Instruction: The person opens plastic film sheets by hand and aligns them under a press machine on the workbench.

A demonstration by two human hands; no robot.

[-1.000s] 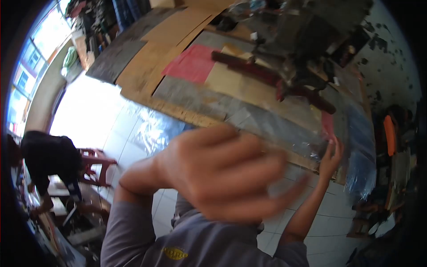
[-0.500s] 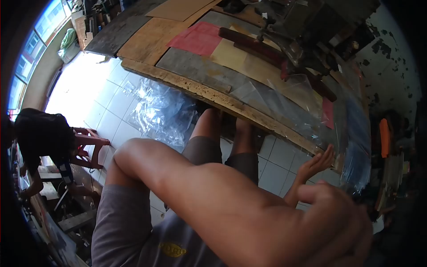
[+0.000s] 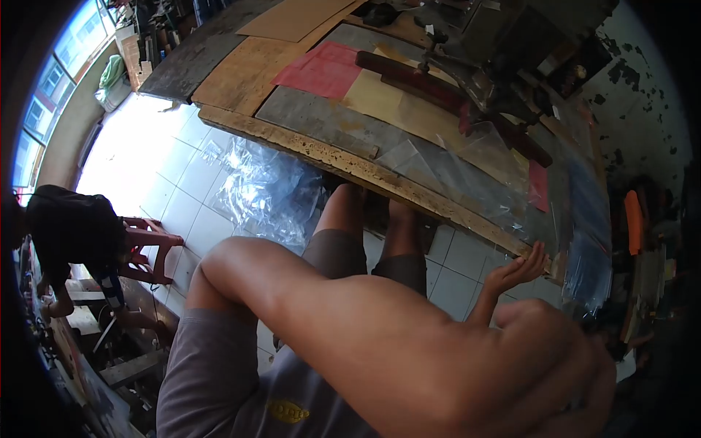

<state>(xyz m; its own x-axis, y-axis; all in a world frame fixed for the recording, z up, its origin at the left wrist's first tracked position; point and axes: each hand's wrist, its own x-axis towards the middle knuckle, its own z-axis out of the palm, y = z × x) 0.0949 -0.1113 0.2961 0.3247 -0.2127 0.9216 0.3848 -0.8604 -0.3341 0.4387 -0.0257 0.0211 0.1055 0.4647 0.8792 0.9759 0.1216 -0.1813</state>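
Note:
My left arm crosses the front of the view from the lower left. My left hand (image 3: 562, 358) is close to the camera at the lower right, its fingers curled and blurred. Whether anything is inside them is hidden. Beyond it, my right hand (image 3: 520, 270) is at the near edge of the workbench (image 3: 350, 157), fingers stretched out and palm turned up, with nothing seen in it. Clear plastic sheets (image 3: 467, 171) lie on the bench near my right hand. A long, dark red bar (image 3: 409, 77) belonging to a bench-mounted device lies across the yellow sheet (image 3: 376, 95).
Crumpled clear plastic (image 3: 270, 186) lies on the tiled floor left of my legs. Another person (image 3: 73, 233) bends beside a red stool (image 3: 150, 244) at the left. More plastic sheets (image 3: 588, 248) hang at the bench's right end, near an orange object (image 3: 633, 223).
The view has shifted slightly. My right hand's fingers tilt up a little more at the bench edge. My left hand stays curled near the camera.

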